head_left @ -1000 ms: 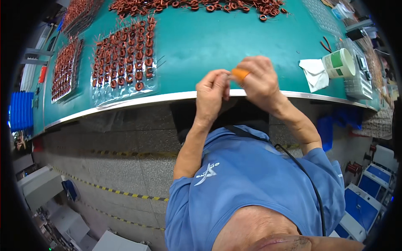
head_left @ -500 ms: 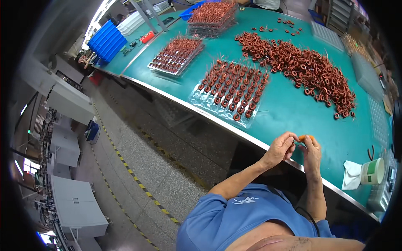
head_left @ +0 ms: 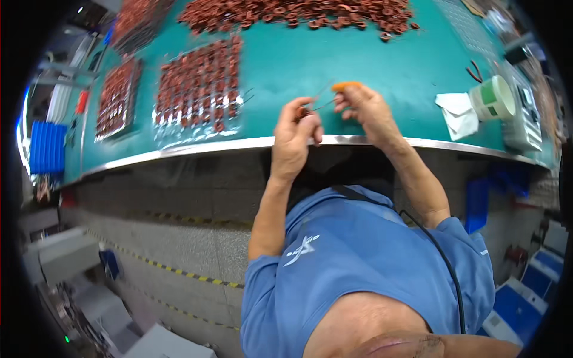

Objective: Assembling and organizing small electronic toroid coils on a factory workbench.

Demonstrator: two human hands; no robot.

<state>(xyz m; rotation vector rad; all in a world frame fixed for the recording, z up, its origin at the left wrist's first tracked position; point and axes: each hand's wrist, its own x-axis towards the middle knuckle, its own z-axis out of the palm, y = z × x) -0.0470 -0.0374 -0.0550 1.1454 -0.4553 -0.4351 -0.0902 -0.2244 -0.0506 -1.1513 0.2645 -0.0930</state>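
Above the table's front edge my left hand (head_left: 293, 140) pinches a small copper-wound ring coil (head_left: 303, 111), with thin wire leads standing out from it toward the right. My right hand (head_left: 371, 116), close beside it, is closed round a tool with an orange handle (head_left: 347, 86); its working end is too blurred to make out. To the left, a clear plastic tray (head_left: 200, 89) carries rows of similar coils. A large loose heap of coils (head_left: 292, 13) lies across the far side of the table.
Another filled tray (head_left: 118, 98) and a stack of trays (head_left: 138, 24) stand farther left. At right are dark-handled pliers (head_left: 475, 71), a white cloth (head_left: 458, 115) and a white-green cup (head_left: 494, 98). The green table (head_left: 286, 65) has a metal front edge (head_left: 203, 147).
The view has swung to the right, so table and trays appear farther left. My hands have moved apart, the coil staying in the left and the orange-handled tool in the right.
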